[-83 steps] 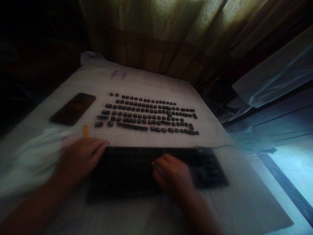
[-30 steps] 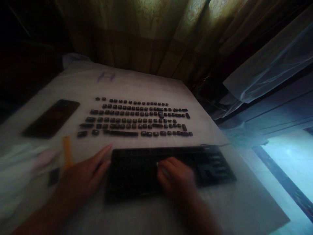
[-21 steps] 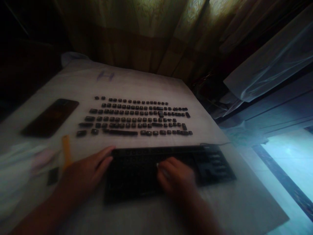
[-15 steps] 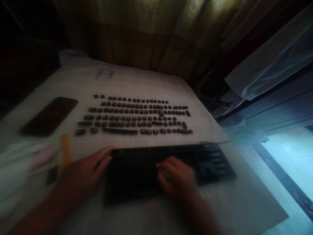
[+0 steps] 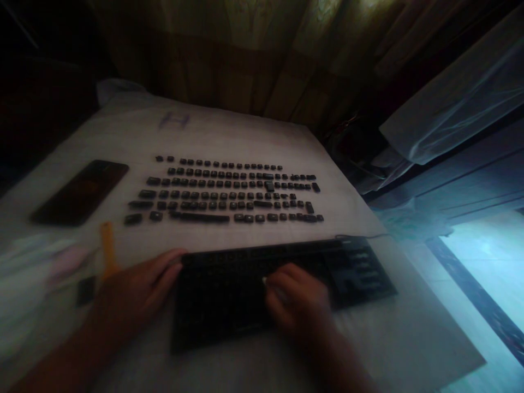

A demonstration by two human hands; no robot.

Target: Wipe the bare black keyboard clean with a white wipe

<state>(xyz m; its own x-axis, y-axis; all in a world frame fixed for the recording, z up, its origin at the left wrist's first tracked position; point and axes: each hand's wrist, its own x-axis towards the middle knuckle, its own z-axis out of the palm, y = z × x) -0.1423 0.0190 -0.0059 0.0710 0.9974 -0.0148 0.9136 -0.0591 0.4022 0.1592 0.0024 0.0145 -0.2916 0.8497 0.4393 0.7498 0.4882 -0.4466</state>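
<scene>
A black keyboard base (image 5: 221,300) with its keycaps off lies in front of me on the white-covered table. My left hand (image 5: 141,284) grips its upper left corner between thumb and fingers. Over the middle of the base, my right hand (image 5: 297,297) is closed in a pinch. A small white tip pokes out from those fingers; the rest of what they hold is hidden and the picture is dim. Beyond the base, loose black keycaps (image 5: 223,184) are laid out in several rows, with the long space bar (image 5: 204,217) in the nearest row.
A dark phone (image 5: 79,192) lies to the left. An orange strip-like tool (image 5: 107,248) and a small dark piece (image 5: 85,290) are beside my left arm, near a blurred white and pink bundle (image 5: 69,259). A cable (image 5: 370,236) runs off the keyboard's far side. Curtains hang behind.
The left end of the keyboard base has shifted slightly down and left along with my left hand. My right hand keeps its pinch at nearly the same spot.
</scene>
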